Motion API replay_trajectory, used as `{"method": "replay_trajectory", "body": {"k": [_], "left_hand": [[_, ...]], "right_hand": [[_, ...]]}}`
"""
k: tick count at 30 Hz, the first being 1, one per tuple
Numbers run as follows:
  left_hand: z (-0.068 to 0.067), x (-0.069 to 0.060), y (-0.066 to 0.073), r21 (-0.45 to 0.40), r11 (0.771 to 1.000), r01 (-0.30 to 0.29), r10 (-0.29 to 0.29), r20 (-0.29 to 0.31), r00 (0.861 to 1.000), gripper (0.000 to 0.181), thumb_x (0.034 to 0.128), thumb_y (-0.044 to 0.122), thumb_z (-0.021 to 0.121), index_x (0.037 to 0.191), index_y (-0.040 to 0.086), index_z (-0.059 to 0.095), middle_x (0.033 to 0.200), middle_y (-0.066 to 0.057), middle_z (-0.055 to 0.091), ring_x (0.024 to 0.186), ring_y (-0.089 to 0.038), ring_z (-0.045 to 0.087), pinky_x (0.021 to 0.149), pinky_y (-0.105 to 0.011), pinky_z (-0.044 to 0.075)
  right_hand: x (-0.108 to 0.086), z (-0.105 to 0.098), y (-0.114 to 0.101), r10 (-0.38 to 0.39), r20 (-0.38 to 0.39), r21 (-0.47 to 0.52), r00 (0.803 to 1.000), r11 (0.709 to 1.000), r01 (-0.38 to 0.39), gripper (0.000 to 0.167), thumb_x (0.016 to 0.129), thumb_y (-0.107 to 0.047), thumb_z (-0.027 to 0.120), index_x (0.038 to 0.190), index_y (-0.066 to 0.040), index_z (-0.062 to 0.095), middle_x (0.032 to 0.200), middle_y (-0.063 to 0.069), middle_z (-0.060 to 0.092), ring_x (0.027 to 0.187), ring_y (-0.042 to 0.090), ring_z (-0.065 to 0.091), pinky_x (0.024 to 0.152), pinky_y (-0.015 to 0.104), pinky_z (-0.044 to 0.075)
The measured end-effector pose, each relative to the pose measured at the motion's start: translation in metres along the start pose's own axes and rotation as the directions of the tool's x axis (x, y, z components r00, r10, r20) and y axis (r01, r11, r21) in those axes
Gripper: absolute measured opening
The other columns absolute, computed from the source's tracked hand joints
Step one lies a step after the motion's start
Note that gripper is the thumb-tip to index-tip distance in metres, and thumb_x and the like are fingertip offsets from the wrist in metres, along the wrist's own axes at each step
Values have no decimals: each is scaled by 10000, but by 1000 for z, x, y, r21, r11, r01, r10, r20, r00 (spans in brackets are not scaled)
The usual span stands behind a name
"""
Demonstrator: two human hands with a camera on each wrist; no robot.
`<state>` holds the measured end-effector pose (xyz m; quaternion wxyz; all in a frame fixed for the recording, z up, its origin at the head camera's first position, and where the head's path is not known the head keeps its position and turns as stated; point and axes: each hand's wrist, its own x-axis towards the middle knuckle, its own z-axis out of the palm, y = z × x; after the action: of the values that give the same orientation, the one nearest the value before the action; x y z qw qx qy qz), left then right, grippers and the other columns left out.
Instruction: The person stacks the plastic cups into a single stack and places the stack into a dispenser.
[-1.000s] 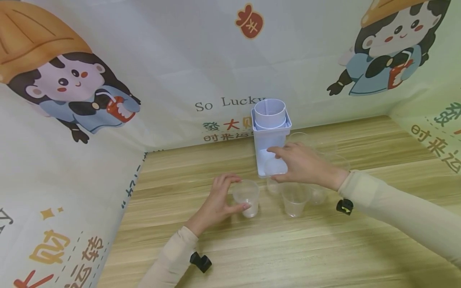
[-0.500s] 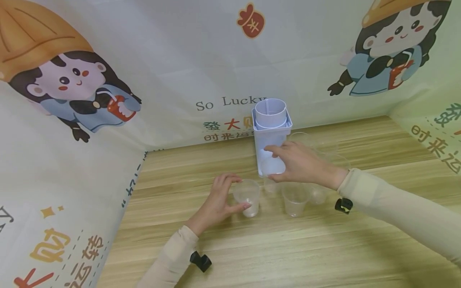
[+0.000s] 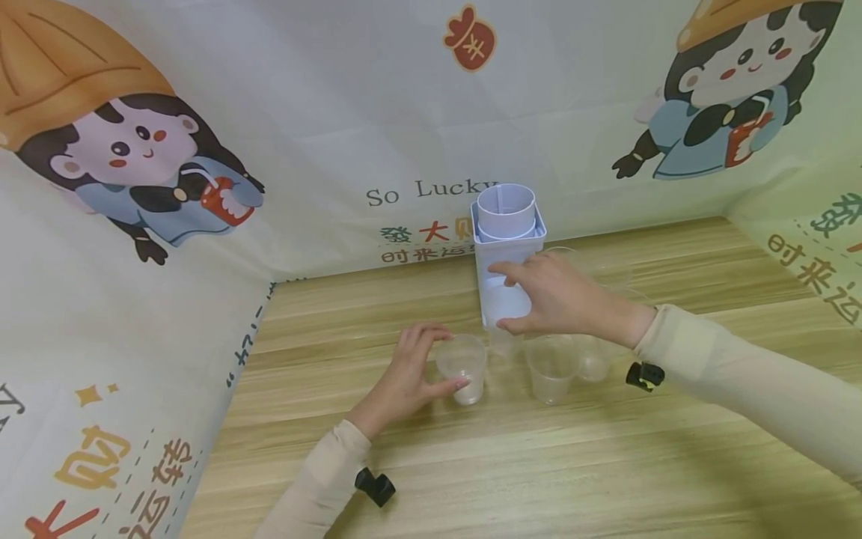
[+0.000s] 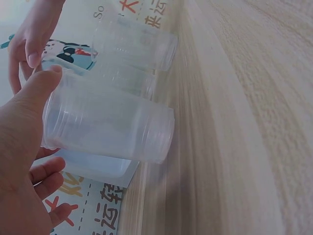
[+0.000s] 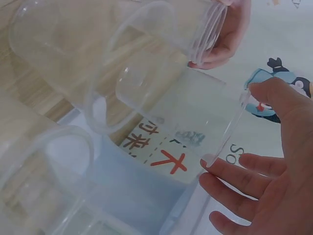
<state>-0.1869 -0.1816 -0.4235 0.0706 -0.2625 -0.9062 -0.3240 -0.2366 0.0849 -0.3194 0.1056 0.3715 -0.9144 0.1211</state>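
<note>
In the head view my left hand (image 3: 407, 374) grips a clear plastic cup (image 3: 465, 367) by its rim, the cup upright on the wooden table. Several closely spaced rims show on it in the left wrist view, like nested cups (image 4: 107, 117). My right hand (image 3: 569, 299) pinches the rim of another clear cup (image 5: 168, 105) between thumb and fingertips, just in front of a pale lavender square container (image 3: 508, 258). Whether that cup's base touches the table cannot be told. A third clear cup (image 3: 552, 370) stands upright below my right hand.
More transparent cups stand behind and right of my right hand, partly hidden by it; one faint cup (image 3: 592, 363) shows under the forearm. A round lavender tube (image 3: 506, 212) sits inside the square container's top. A printed cloth backdrop (image 3: 337, 112) closes off the back and sides.
My right hand has shifted slightly left and away from me, carrying its cup further across the container's front. My left hand and its cup have stayed in place.
</note>
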Motion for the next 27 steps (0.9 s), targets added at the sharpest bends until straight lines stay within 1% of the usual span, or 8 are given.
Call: {"method": "replay_trajectory", "body": {"k": [4, 9, 16, 22, 27], "left_hand": [[0, 0, 0, 3, 1000, -6, 6, -3, 1000, 657, 782, 377, 830, 1295, 116, 514, 1413, -138, 457, 1352, -311, 358, 1132, -535, 347], [-1, 1, 0, 2, 1000, -6, 6, -2, 1000, 657, 780, 380, 831, 1296, 121, 518, 1413, -146, 458, 1347, -311, 356, 1130, -532, 345], [-2, 0, 0, -3, 1000, -5, 5, -3, 1000, 658, 775, 377, 835, 1292, 111, 527, 1409, -155, 462, 1347, -311, 352, 1128, -533, 344], [-2, 0, 1, 6, 1000, 2, -2, -9, 1000, 657, 766, 371, 842, 1286, 111, 536, 1401, -131, 467, 1335, -320, 365, 1113, -531, 363], [-2, 1, 2, 8, 1000, 1, -1, -11, 1000, 654, 766, 366, 843, 1281, 103, 539, 1403, -137, 469, 1330, -327, 368, 1103, -533, 370]], "right_hand": [[0, -5, -2, -11, -20, -11, 1000, 1000, 11, 746, 754, -470, 795, 1341, -74, 560, 1049, 87, 746, 935, 318, 672, 858, 496, 507], [0, -12, -5, -25, -33, -18, 999, 1000, 24, 755, 750, -483, 793, 1341, -77, 557, 1039, 81, 747, 920, 313, 671, 835, 474, 519], [0, -20, -9, -41, -45, -18, 998, 999, 41, 786, 738, -487, 802, 1355, -68, 553, 1042, 58, 745, 955, 309, 670, 874, 474, 517], [3, -26, -11, -61, -57, -18, 997, 998, 60, 788, 735, -494, 805, 1353, -73, 556, 1045, 64, 747, 979, 308, 685, 867, 461, 537], [5, -30, -13, -77, -73, -25, 994, 997, 76, 770, 738, -474, 807, 1344, -69, 560, 1039, 73, 746, 994, 316, 686, 878, 483, 534]]}}
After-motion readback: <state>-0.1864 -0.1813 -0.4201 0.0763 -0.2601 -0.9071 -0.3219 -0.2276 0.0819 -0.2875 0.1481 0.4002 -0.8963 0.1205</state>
